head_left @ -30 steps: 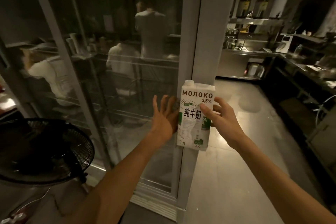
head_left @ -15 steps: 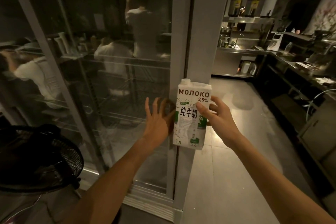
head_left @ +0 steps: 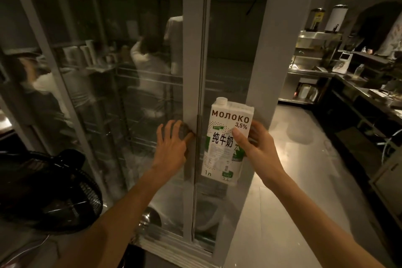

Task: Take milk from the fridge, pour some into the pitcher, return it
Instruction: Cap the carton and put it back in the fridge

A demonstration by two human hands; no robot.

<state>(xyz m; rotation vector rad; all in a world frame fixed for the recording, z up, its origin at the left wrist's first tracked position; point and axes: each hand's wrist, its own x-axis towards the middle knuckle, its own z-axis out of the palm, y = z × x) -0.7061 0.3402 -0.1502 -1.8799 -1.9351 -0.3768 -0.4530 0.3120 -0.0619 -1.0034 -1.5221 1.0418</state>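
Right hand (head_left: 258, 148) grasps the milk carton (head_left: 226, 137) round its right side, thumb across the front print, other fingers behind it. The carton is upright and held in the air, with its white cap (head_left: 221, 100) at the top left. It reads "МОЛОКО 3,5%" and "1 л" and touches no shelf or surface. It sits in front of the fridge (head_left: 267, 50), just right of the dark seam between the glass doors. Left hand (head_left: 171, 148) is released, fingers spread and laid on the left glass door (head_left: 108, 104) at its right edge, with the fingertips against the grey door stile (head_left: 191, 61). Cannot tell if any fingertip hooks the edge. The hands are near each other, not touching, with the seam between them. The glass shows wire shelves inside and blurred reflections of persons in white tops. A black fan (head_left: 50, 191) is at lower left, just beside the fridge. The pale floor (head_left: 293, 169) runs off to the right. A steel surface (head_left: 356, 87) lies along the right wall with clutter too dim to name. Two drink dispensers (head_left: 338, 17) stand on a high shelf at the far end, well apart from the carton.
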